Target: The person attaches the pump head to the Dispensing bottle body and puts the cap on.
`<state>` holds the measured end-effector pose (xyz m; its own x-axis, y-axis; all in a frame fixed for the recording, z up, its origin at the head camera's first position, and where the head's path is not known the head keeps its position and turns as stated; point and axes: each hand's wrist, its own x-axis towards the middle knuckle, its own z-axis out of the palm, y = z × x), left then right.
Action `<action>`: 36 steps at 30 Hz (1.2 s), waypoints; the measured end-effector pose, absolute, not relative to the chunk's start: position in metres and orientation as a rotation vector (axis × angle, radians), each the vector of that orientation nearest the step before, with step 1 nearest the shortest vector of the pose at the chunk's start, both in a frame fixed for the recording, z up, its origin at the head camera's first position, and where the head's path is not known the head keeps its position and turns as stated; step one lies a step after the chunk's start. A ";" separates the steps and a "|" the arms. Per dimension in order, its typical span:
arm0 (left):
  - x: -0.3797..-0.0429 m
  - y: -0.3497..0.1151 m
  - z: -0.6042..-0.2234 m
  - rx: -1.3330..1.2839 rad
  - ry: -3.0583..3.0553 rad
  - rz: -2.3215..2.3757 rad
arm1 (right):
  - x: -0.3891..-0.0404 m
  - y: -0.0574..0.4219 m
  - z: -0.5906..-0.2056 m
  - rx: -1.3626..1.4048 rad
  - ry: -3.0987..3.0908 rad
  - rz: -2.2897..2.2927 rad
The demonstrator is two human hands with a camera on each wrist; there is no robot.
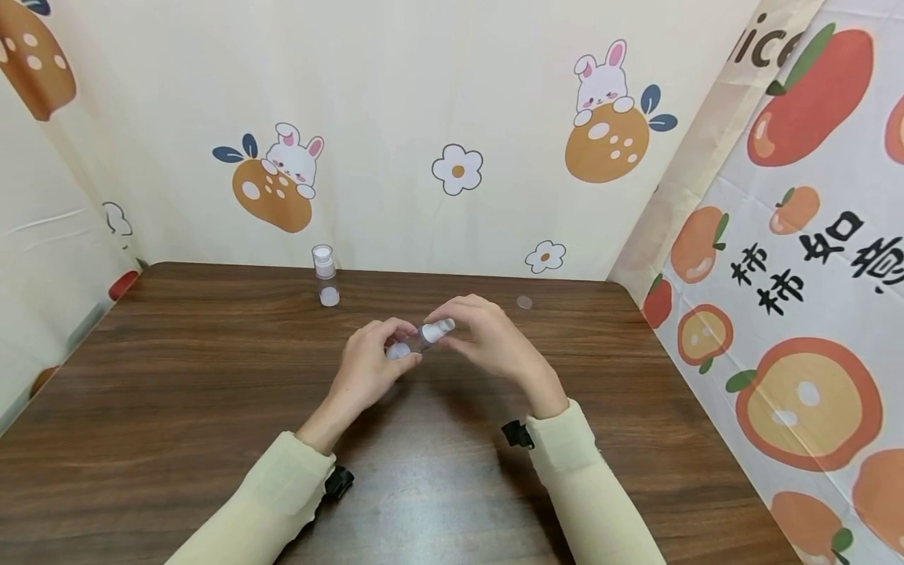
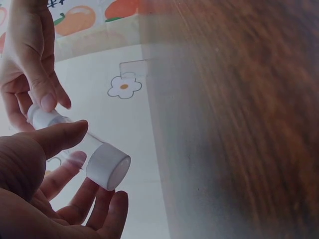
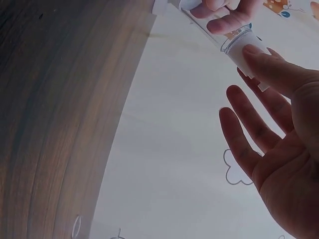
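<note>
A small clear pump bottle (image 1: pixel 434 330) with a white top and white base is held tilted above the table between both hands. My left hand (image 1: pixel 367 361) grips its clear body, thumb on one side and fingers on the other; the white base (image 2: pixel 107 166) pokes out past them in the left wrist view. At the other end, my right hand (image 1: pixel 490 337) pinches the white top (image 3: pixel 243 52) between thumb and index finger. In the right wrist view the other right fingers spread away from the bottle.
A second bottle (image 1: pixel 326 276) of like shape stands upright near the table's back edge, left of the hands. Toward the back right lies a small translucent round piece (image 1: pixel 524 302). Printed curtains hang behind and beside the brown wooden table (image 1: pixel 212 377).
</note>
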<state>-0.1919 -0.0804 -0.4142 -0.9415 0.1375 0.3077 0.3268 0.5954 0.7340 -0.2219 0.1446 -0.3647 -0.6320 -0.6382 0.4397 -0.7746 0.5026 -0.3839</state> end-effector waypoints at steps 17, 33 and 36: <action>-0.192 -0.081 -0.415 -0.397 -2.601 -1.254 | -0.220 0.139 -0.367 1.065 -2.569 0.761; -0.192 -0.081 -0.415 -0.392 -2.601 -1.260 | -0.220 0.138 -0.367 0.958 -2.630 0.847; -0.192 -0.081 -0.415 -0.393 -2.594 -1.259 | -0.221 0.141 -0.364 0.989 -2.608 0.861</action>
<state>-0.1924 -0.0806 -0.4151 -0.9374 0.1381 0.3197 0.3366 0.5946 0.7301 -0.2210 0.1414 -0.3641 -0.7485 -0.5329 0.3946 -0.6631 0.6014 -0.4457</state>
